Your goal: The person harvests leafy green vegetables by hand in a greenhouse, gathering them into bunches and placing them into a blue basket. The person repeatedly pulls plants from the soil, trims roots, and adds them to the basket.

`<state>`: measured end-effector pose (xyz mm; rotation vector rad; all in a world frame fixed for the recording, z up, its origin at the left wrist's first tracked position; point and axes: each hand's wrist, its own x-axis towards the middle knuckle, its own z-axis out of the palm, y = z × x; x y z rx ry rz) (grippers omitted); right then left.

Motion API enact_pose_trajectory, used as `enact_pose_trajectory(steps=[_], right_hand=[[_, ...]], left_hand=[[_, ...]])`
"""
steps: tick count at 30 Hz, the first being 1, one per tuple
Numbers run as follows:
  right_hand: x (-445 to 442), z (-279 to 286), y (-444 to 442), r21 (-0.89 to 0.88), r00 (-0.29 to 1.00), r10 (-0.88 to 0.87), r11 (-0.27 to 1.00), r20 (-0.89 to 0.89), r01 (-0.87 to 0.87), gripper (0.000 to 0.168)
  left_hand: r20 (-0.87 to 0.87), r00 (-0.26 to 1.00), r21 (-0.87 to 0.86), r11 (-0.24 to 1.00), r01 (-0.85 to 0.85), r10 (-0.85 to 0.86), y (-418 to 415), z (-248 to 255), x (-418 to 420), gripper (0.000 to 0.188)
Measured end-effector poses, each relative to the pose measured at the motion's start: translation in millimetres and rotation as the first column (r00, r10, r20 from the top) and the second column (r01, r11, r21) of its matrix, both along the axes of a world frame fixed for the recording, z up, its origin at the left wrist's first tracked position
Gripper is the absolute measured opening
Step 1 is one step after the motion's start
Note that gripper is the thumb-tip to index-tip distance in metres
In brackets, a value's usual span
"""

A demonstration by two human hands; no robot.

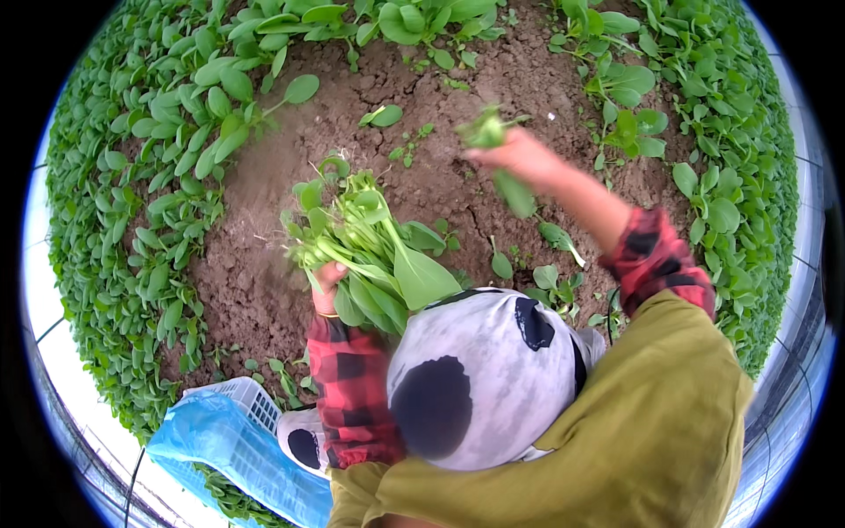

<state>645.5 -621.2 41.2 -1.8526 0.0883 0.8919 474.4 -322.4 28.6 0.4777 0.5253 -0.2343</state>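
My left hand (328, 284) grips a thick bunch of leafy greens (370, 254) by the stems; thin roots stick out at the bunch's upper left, and broad leaves hang towards my knee. Farther out on the right, my right hand (518, 158) is closed on a small clump of greens (487, 129), blurred by motion. One broad leaf hangs below that hand. Bare brown soil (422, 178) lies under both hands. Loose leaves lie on it, among them a leaf with a pale stalk (560, 242) and a cut leaf (385, 115).
Dense rows of growing greens stand at the left (125, 218) and the right (739, 145), with more plants (422, 20) ahead. A white plastic crate (247, 399) with a blue plastic bag (218, 432) holding greens is at the lower left. My patterned knee (488, 376) is close below the bunch.
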Motion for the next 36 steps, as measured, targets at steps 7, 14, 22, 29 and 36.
enact_pose_trajectory(steps=[7,14,22,29,36], right_hand=[[-69,0,108,0.58,0.914,-0.108,0.743,-0.391,0.336,0.056],[-62,-3,121,0.244,0.858,-0.117,0.97,0.501,-0.01,0.06],[4,-16,21,-0.156,0.881,0.445,0.893,0.159,-0.423,0.086],[59,-47,-197,-0.947,0.593,0.74,-0.221,-0.317,-0.231,0.016],[-1,-79,-244,-0.941,0.89,0.412,0.179,-0.193,-0.287,0.02]], left_hand=[[0.042,0.995,0.128,0.988,0.084,-0.09,-19,9,8,0.045],[0.051,0.984,0.312,0.939,0.145,-0.17,-20,9,13,0.048],[0.068,0.989,0.311,0.945,0.107,-0.134,-26,1,25,0.051],[0.103,0.99,0.131,0.988,0.082,-0.096,4,-2,23,0.062],[0.093,0.992,0.224,0.972,0.068,-0.091,17,-3,19,0.062]])
